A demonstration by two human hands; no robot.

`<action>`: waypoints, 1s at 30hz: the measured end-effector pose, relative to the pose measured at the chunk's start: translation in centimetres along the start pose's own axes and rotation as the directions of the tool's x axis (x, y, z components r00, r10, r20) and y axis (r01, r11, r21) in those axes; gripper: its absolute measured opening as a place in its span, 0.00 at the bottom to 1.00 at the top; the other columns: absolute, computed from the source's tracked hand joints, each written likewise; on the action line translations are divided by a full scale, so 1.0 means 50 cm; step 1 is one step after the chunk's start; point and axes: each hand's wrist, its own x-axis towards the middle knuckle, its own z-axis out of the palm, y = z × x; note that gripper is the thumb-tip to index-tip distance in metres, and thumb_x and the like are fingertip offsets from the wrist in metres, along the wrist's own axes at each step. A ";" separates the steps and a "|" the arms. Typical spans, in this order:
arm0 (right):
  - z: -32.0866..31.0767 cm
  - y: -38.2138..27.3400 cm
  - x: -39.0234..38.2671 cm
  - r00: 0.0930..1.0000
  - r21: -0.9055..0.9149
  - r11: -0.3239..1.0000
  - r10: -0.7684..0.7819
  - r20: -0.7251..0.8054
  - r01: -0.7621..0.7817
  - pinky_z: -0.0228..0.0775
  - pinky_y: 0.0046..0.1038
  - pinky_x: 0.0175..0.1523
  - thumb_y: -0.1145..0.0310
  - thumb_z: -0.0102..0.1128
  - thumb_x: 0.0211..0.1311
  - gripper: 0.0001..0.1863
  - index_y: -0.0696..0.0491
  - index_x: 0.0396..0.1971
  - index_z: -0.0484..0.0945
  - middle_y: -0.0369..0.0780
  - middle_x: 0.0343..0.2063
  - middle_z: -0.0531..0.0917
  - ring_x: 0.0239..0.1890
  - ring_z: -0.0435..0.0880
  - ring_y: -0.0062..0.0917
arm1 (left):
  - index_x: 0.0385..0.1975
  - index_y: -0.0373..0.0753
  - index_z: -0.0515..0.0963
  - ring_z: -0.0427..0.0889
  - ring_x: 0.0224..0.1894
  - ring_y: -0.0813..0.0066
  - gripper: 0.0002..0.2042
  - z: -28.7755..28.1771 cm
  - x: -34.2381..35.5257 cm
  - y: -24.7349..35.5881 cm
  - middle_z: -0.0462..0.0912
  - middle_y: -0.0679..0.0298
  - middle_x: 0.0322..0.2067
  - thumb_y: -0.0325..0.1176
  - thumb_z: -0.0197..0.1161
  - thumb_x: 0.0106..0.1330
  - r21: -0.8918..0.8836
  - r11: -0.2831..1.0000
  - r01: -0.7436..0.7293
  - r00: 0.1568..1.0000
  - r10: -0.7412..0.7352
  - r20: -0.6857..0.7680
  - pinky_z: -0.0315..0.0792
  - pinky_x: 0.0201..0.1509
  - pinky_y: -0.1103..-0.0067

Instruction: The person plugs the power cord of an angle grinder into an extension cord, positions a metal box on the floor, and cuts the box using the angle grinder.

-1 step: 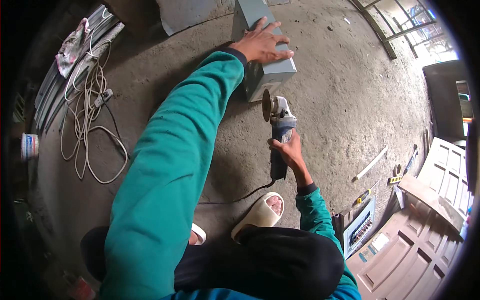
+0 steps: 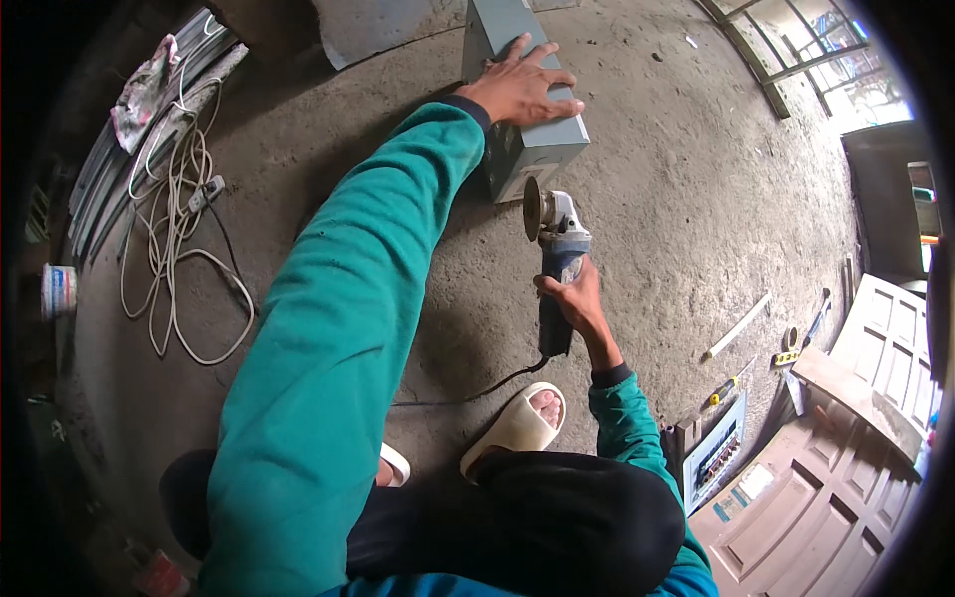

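Note:
My left hand [image 2: 524,88] rests with spread fingers on top of a grey metal box [image 2: 552,139] lying on the concrete floor. My right hand [image 2: 579,298] is wrapped around the body of an angle grinder [image 2: 565,261]. The grinder's disc [image 2: 534,209] stands upright just short of the box's near end, seemingly apart from it. A black cord [image 2: 507,382] runs from the tool's rear along the floor to the left, passing behind my left sleeve. My left hand and wrist hide part of the box.
At left lie a tangled white extension cord [image 2: 184,254], grey pipes [image 2: 99,194] and a white tub [image 2: 60,292]. Panelled doors [image 2: 806,497], an open electrical panel box [image 2: 714,453] and hand tools lie at right. My sandalled foot [image 2: 517,428] is below the grinder.

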 end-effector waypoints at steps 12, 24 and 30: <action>0.000 -0.004 0.015 0.999 -0.048 0.998 -0.034 0.013 0.034 0.73 0.25 0.33 0.70 0.67 0.39 0.23 0.60 0.38 0.70 0.38 0.26 0.77 0.25 0.78 0.21 | 0.54 0.62 0.73 0.42 0.71 0.48 0.29 -0.003 -0.003 0.007 0.52 0.63 0.69 0.70 0.45 0.60 0.054 0.998 0.037 0.999 -0.036 -0.019 0.48 0.70 0.48; 0.000 0.001 0.014 1.000 -0.049 0.998 -0.029 0.007 0.029 0.73 0.25 0.32 0.70 0.67 0.40 0.22 0.60 0.37 0.70 0.38 0.25 0.78 0.24 0.78 0.22 | 0.55 0.62 0.72 0.38 0.72 0.51 0.27 -0.021 -0.014 0.021 0.49 0.63 0.70 0.67 0.45 0.62 -0.027 0.996 0.081 0.996 -0.080 0.043 0.48 0.69 0.46; 0.011 0.000 0.014 1.000 -0.006 1.000 -0.017 0.018 0.017 0.73 0.25 0.31 0.71 0.67 0.40 0.22 0.60 0.37 0.70 0.37 0.24 0.78 0.24 0.78 0.21 | 0.55 0.61 0.72 0.39 0.72 0.50 0.26 -0.003 -0.007 0.000 0.49 0.61 0.70 0.65 0.44 0.64 -0.044 0.999 0.032 0.999 -0.032 -0.001 0.48 0.69 0.47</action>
